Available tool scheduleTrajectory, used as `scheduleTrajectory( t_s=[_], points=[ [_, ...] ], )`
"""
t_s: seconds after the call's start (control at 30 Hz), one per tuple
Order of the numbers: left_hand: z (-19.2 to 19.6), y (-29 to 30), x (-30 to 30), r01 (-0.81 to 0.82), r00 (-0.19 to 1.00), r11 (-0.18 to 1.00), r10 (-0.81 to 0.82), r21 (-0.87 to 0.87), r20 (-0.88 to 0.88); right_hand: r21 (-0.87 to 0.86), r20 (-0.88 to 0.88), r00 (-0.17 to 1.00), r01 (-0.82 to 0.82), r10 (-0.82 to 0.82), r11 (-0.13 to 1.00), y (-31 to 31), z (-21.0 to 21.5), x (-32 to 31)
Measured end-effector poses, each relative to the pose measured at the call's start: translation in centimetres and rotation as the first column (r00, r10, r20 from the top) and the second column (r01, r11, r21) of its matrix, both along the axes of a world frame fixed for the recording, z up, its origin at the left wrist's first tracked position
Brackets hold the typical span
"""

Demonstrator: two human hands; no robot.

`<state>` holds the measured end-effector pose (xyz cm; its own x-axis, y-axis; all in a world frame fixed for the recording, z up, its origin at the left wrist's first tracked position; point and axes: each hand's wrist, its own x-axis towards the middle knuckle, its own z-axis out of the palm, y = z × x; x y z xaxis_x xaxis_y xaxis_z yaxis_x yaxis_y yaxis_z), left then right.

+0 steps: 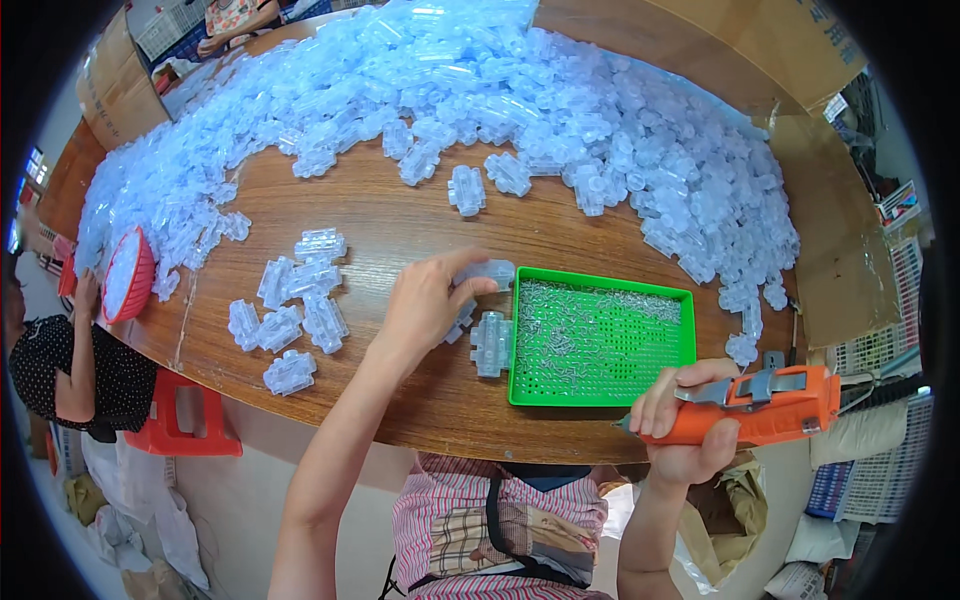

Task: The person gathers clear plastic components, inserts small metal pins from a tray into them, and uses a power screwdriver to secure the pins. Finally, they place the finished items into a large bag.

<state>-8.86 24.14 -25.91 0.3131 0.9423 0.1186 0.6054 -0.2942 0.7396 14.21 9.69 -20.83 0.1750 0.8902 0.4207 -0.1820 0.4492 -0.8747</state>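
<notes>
My left hand (425, 305) is closed, thumb and forefinger pinching a clear plastic part (492, 271) at the left edge of the green tray (686, 345). Small metal screws (560, 340) lie scattered in that tray and bunch up along its far right side. Just below my left hand, another clear plastic part (490, 345) rests against the tray, and one more is partly hidden behind my fingers. My right hand (690, 420) wraps round an orange electric screwdriver (765, 403), its tip pointing left near the tray's front right corner.
A large heap of clear plastic parts (420, 90) covers the far side of the wooden table (400, 225). Several loose ones (310, 275) lie to the left. Cardboard (830, 230) stands at the right. A person (75, 370) sits at the left beside a red basket (133, 275).
</notes>
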Motion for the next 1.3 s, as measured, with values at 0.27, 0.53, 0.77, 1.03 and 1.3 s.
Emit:
scheduleTrajectory(
  t_s=[0.27,0.53,0.77,1.03,1.3],
  points=[
    [-1.3,-0.9,-0.9,0.125,0.99,0.987,-0.116,0.105,-0.083,-0.012,0.019,1.0,0.012,-0.012,1.0,-0.1,0.2,0.6],
    [1.8,-10.4,5.9,0.363,0.908,0.833,-0.417,0.417,0.043,0.009,0.077,0.967,0.244,-0.244,0.97,0.3,1.4,4.7],
    [-2.5,-17.2,16.9,0.442,0.877,0.804,-0.48,0.399,-0.004,0.025,0.079,0.914,0.396,-0.397,0.918,-0.8,1.8,6.7],
    [-3.1,-17.0,18.3,0.432,0.9,0.791,-0.344,0.433,-0.269,0.049,0.074,0.918,0.386,-0.389,0.921,-1.8,1.8,6.7],
    [-2.8,-18.1,8.7,0.258,0.964,0.936,-0.266,0.238,-0.001,-0.045,-0.002,0.988,0.154,-0.155,0.987,-2.2,0.1,3.5]
  ],
)
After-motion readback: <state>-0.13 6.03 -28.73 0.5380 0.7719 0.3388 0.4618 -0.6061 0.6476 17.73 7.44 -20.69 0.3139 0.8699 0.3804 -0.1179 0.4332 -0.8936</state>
